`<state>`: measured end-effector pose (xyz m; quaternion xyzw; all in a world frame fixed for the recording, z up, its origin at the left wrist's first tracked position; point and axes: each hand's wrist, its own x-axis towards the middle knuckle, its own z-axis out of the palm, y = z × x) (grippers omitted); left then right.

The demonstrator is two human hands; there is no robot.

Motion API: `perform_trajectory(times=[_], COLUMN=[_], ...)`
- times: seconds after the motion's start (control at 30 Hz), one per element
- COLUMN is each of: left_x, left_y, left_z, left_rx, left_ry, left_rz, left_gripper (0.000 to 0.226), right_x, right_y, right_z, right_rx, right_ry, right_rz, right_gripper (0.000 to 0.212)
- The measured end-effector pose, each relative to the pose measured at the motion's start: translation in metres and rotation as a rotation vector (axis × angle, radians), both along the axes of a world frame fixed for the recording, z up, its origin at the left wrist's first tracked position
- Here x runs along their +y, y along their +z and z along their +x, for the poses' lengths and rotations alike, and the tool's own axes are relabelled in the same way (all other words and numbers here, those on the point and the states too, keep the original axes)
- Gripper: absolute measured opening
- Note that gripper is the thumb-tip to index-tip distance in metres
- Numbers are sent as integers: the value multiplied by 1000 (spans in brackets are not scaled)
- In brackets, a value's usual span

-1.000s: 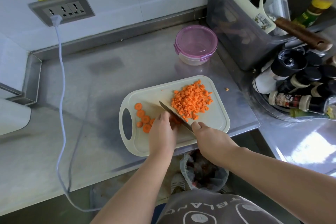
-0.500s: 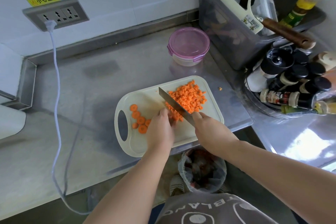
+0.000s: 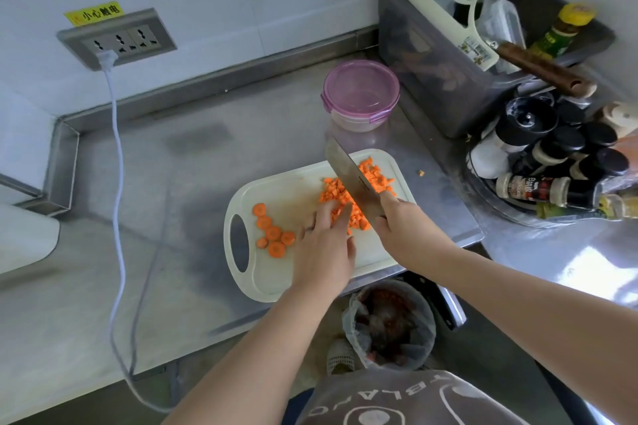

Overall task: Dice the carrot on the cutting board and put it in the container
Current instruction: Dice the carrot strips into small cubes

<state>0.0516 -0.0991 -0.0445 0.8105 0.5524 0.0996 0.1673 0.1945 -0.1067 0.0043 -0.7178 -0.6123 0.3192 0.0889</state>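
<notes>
Carrot dice (image 3: 332, 191) lie in a loose orange heap on the far right part of the cutting board (image 3: 286, 183). 6 uncut carrot rounds (image 3: 273, 233) sit in a short cluster near the board's handle hole, apart from the heap. 1 stray cube (image 3: 420, 173) rests on the worktop (image 3: 172, 183) just off the board's right edge.

The cubes look small, light and firm. They would likely scatter or roll if pushed fast, and pinching them up singly would be slow. Scooping them against the flat of the blade or a cupped palm seems the better hold. The rounds are stiff and flat, so they should stay put under fingertips, though damp cut faces may slide on the smooth plastic.

The left hand (image 3: 324, 252) holds nothing. Its fingers (image 3: 340, 216) are stretched out and slightly spread, with the tips resting against the near edge of the heap. The right hand (image 3: 404, 231) grips the knife (image 3: 352, 176) by its handle with fingers (image 3: 386, 198) wrapped tight. The broad blade is lifted and angled across the heap, pointing away from the person.

The container (image 3: 360, 93) stands beyond the board with its purple lid apparently clipped on, so it would need opening before any carrot goes in.
</notes>
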Motion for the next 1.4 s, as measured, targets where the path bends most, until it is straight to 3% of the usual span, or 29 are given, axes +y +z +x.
perform_trajectory(times=[0.07,0.13,0.23,0.37,0.43,0.53,0.6,0.67,0.8,1.0,1.1,1.2,1.27,1.33,1.4], left_x=[0,7,23,47,58,66,67,70,76,80,82,74,63,55,53], left_y=[-2,0,6,31,42,53,54,52,43,50,43,26,13,3,-1], left_z=[0,-6,-23,-48,-57,-51,-36,-24,-9,-14,-39,-60,-63,-61,-59], left_rx=[125,110,-169,-615,-650,-553,-330,-110,2,-428,-488,-307,-140,90,152], left_ry=[26,58,222,617,614,253,-44,-174,-195,45,293,369,195,3,-31], left_rz=[-62,-84,-29,1,42,-24,-123,-184,-207,-216,-82,-126,-310,-323,-274], left_gripper=[60,56,47,36,37,47,49,49,49,42,38,37,36,39,36], right_x=[2,2,-1,-11,-15,-17,-17,-17,-18,-21,-20,-20,-20,-20,-21], right_y=[0,-5,-17,-23,-17,-10,-9,-6,-7,-6,-6,-8,-9,-10,-10], right_z=[0,3,10,19,22,22,21,20,24,27,25,20,15,7,1], right_rx=[-25,-88,-242,-447,-515,-573,-575,-562,-582,-533,-422,-174,-33,56,86], right_ry=[-5,20,102,232,281,343,358,358,342,274,213,120,93,85,93], right_rz=[24,45,115,298,344,412,430,448,421,364,197,160,154,126,108], right_gripper=[9,12,17,41,51,59,59,60,60,58,43,37,27,17,18])
